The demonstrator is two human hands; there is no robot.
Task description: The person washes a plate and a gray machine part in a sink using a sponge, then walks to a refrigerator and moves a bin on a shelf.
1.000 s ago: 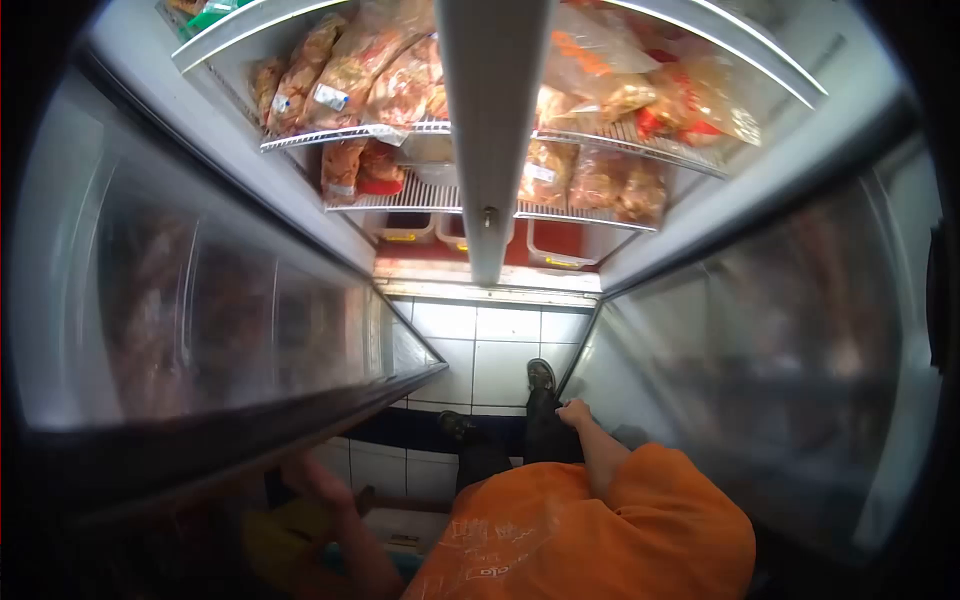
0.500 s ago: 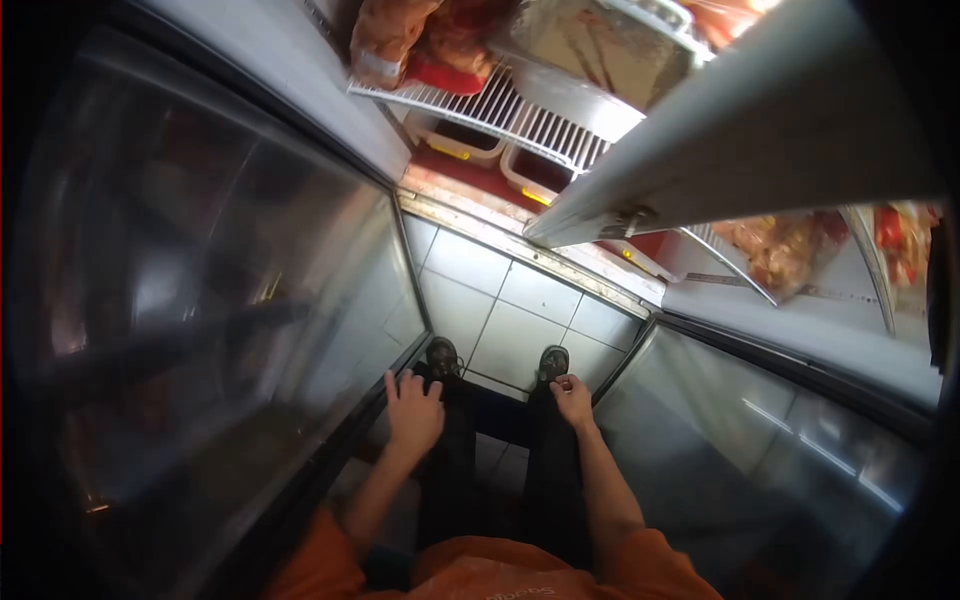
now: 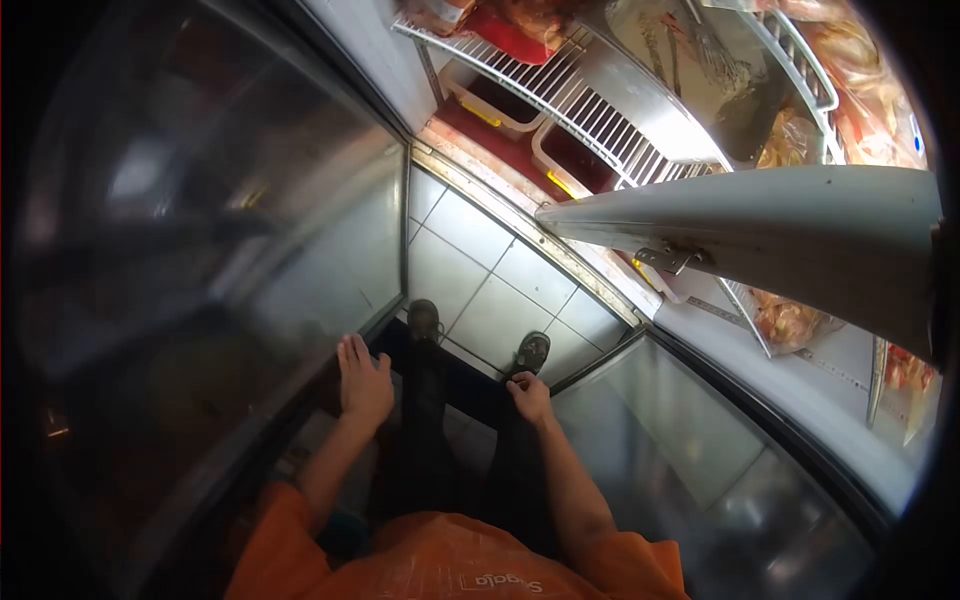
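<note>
My left hand (image 3: 366, 384) has its fingers stretched out, the tips at the inner edge of the left glass door (image 3: 300, 270). Nothing shows in it. Lower over my right leg, my right hand (image 3: 530, 397) is closed with fingers curled to the thumb, and no object shows between them. Both glass doors stand swung out, the right glass door (image 3: 690, 420) on my other side. Between them is the lit inside of a refrigerated cabinet, with a white wire shelf (image 3: 600, 120) carrying a metal tray (image 3: 690, 70) and bagged meat (image 3: 525, 30).
A grey centre post (image 3: 760, 225) with a metal bracket (image 3: 670, 258) divides the cabinet opening. Below the shelf sit bins with yellow handles (image 3: 480, 113). More bagged meat (image 3: 790, 318) lies behind the post. My shoes (image 3: 532, 352) stand on white floor tiles (image 3: 480, 320) before the sill.
The view has shifted, showing more of the shelf and tray. My left hand has moved left, closer to the left door's edge. My right hand stays closed by my leg.
</note>
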